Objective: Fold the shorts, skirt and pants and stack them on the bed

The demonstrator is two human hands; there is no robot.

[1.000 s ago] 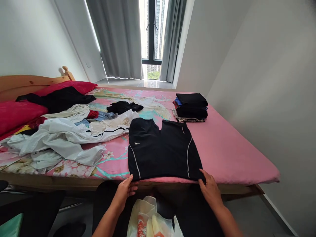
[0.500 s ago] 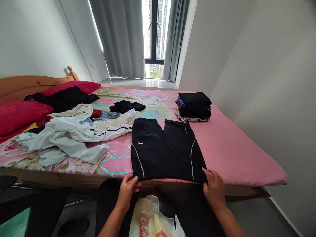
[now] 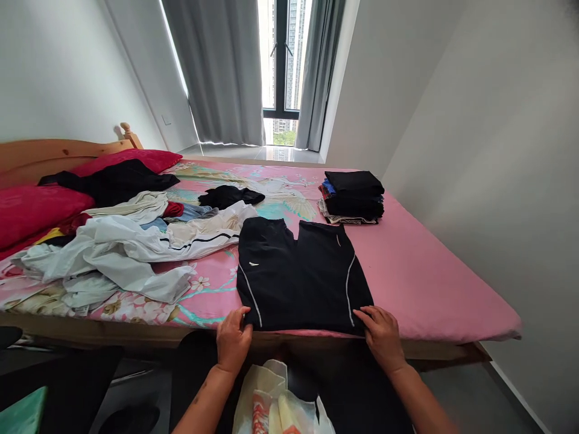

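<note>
Black shorts [image 3: 301, 274] with pale side piping and a small white logo lie spread at the bed's near edge, waist toward me and legs pointing away. At the near left corner, my left hand [image 3: 234, 340] pinches the fabric, fingers on top. My right hand [image 3: 383, 339] is closed at the near right corner, its fingertips over the cloth beside the piping; its thumb is partly hidden.
Left of the shorts is a loose heap of clothes [image 3: 131, 241], with a crumpled black garment [image 3: 230, 196] behind. A folded clothes stack [image 3: 354, 198] sits at the back right of the bed [image 3: 434, 283]. Below me is a plastic bag [image 3: 266, 380].
My right hand has slid inward from the outer corner onto the fabric near the piping. My left hand has turned, its fingers now more over the corner. The shorts lie almost the same.
</note>
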